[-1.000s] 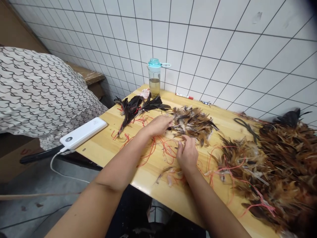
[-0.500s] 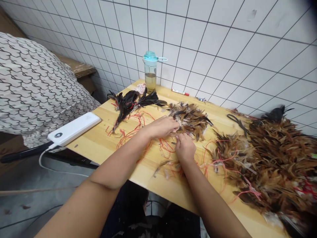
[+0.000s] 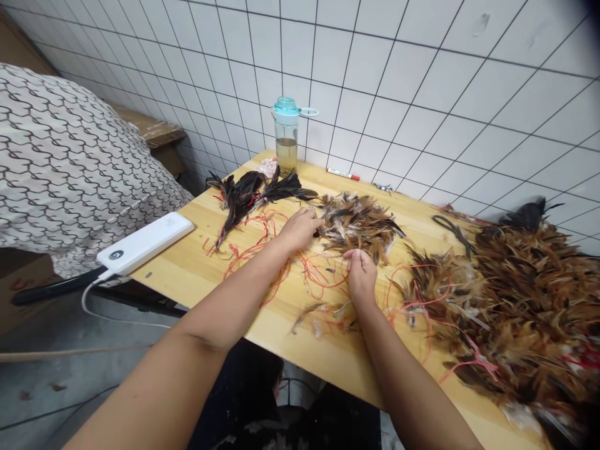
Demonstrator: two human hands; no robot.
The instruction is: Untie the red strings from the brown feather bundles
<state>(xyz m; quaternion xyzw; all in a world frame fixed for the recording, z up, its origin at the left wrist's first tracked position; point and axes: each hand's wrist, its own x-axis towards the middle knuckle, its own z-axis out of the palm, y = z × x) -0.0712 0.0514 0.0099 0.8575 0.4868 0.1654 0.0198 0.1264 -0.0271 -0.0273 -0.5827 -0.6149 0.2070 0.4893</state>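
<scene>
A pile of brown feathers [image 3: 359, 222] with pale fluff lies mid-table. At its left edge is my left hand [image 3: 300, 230], fingers curled down and pressed together; whatever they pinch is hidden. My right hand [image 3: 362, 275] is closed just below the pile's front edge, thumb up against the forefinger, and I cannot make out what is in it. Between and below the hands, loose red string [image 3: 315, 275] lies tangled on the wooden table [image 3: 281, 325]. A few loose feathers [image 3: 319, 315] rest nearer me.
Black feather bundles [image 3: 244, 194] tied with red lie at the left, by a water bottle [image 3: 285, 137]. A white power bank [image 3: 146, 242] with a cable sits on the left edge. A marker [image 3: 343, 174] lies along the tiled wall. Large brown feather heap [image 3: 529, 281] covers the right.
My left hand has moved left, away from my right hand, to the feather pile's left edge. My right hand has shifted slightly right. The feather pile looks about the same.
</scene>
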